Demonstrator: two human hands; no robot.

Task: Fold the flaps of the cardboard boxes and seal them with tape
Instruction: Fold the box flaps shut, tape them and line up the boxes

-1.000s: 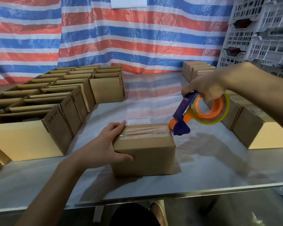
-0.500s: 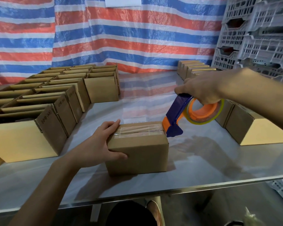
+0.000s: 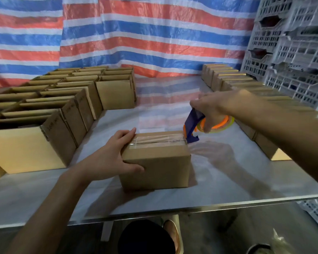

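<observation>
Two hands — left hand [image 3: 108, 158] clasps the taped box [image 3: 154, 167], right hand [image 3: 215, 107] grips the tape dispenser [image 3: 191, 125], seemingly touching its corner.

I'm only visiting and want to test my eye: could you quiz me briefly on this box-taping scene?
1. True or false: the left hand holds the box being taped.
2. Which hand grips the tape dispenser? A left, B right, C neither.
3. Fill in: the dispenser is at the box's ___ end.
Key: 1 true; 2 B, the right hand; 3 right.
</observation>
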